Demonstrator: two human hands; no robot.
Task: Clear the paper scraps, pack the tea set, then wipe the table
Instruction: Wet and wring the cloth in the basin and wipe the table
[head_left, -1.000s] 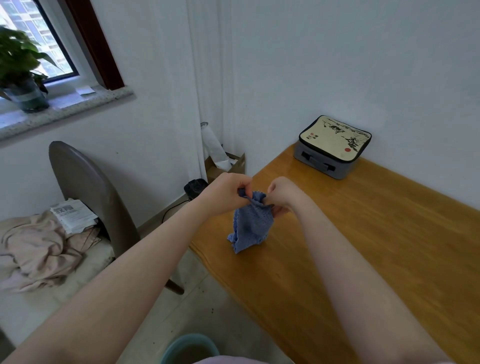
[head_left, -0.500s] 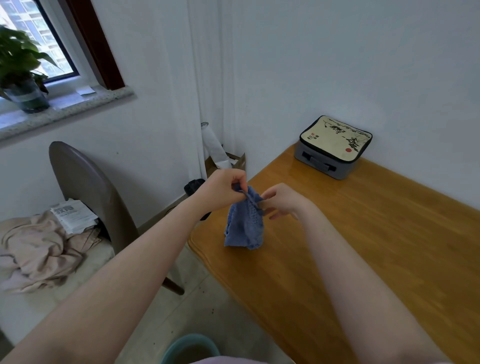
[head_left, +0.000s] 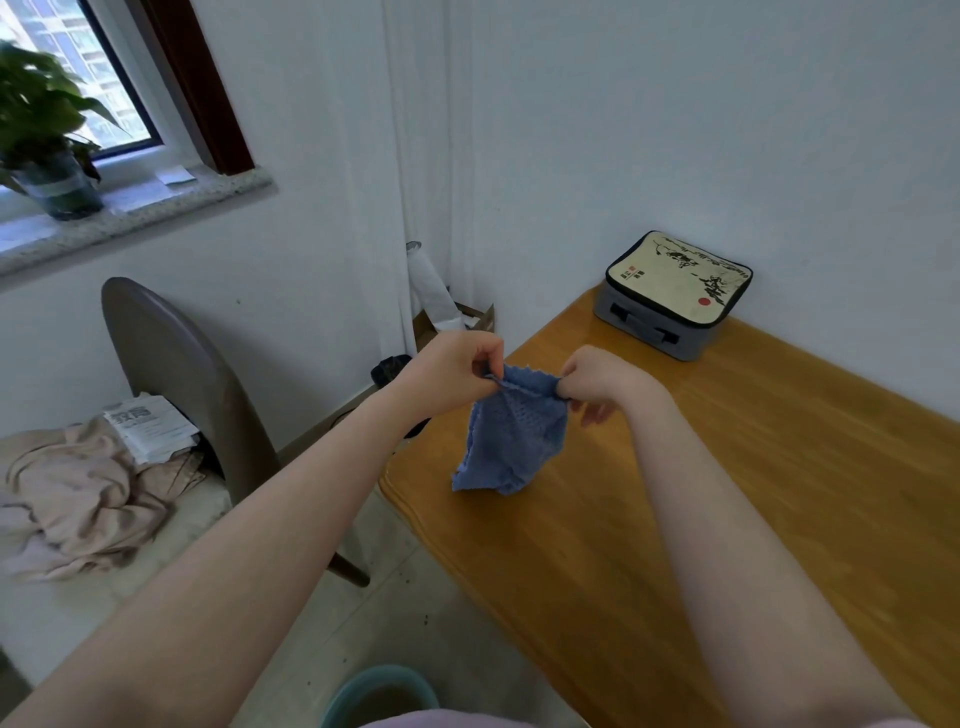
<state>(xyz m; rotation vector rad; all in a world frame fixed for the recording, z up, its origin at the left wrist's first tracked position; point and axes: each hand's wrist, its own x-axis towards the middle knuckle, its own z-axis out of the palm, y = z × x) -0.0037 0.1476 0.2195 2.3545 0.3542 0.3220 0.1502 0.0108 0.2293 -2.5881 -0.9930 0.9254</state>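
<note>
A blue knitted cloth hangs above the left end of the wooden table, its lower corner just touching the tabletop. My left hand pinches its upper left corner. My right hand pinches the upper right corner, so the top edge is stretched between them. A grey zipped tea set case with a cream ink-painted lid stands shut at the table's far corner against the wall.
A brown chair stands left of the table, beside a bed with beige fabric and a newspaper. A teal bucket sits on the floor below. A cardboard box with a white roll occupies the corner.
My right hand let go of the cloth, then took a corner again. Both hands have moved apart, spreading the cloth's top edge open.
</note>
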